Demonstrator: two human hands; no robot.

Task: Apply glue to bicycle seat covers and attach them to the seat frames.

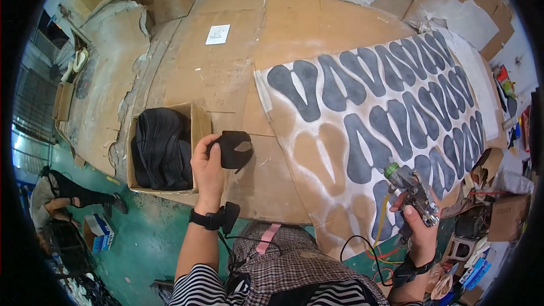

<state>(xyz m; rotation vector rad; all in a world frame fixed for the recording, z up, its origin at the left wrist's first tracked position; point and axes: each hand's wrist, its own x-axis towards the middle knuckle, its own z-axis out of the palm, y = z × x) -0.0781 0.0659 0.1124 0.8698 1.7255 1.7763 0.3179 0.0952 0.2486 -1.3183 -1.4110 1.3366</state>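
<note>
My left hand (208, 161) is closed on the edge of a thin black piece (229, 146), which has a curved outline and a gap that the cardboard shows through. It is above the table just right of an open cardboard box (201, 126). Inside that box stand tightly stacked black sheet pieces (161, 150). My right hand (418, 224) grips a metal spray gun (416, 192) with a green part at one end and a yellow hose. Below and beyond the gun lies a whitened sheet with rows of grey, sole-shaped pieces (361, 141); some sole-shaped spots at its near left show bare brown.
Cardboard (226, 88) covers the table, with a small white paper (218, 34) on it. Cardboard sheets stand along the far edge. At the left, another person (54, 198) sits near a blue and white box (98, 231). Cables hang between my arms.
</note>
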